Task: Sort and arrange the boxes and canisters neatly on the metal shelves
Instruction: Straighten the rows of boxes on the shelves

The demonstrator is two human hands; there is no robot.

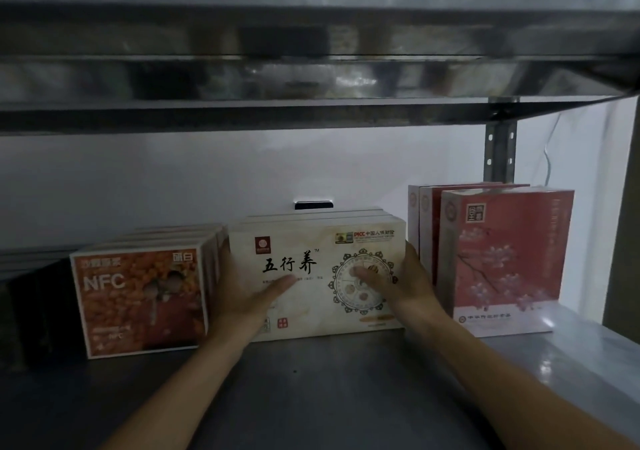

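The left hand [242,297] and right hand [407,285] grip the cream box [311,238] (upright).

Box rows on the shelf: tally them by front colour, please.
Orange NFC row: 1
Cream row, gripped by left hand and right hand: 1
Red blossom row: 1
Total: 3
Dark items far left: too dim to count.

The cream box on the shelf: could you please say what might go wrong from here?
The left hand and right hand fill the narrow gaps beside the cream box, so fingers might nudge the orange NFC boxes or tip the upright red blossom boxes. Pushed unevenly, it could end up skewed against the matching boxes behind.
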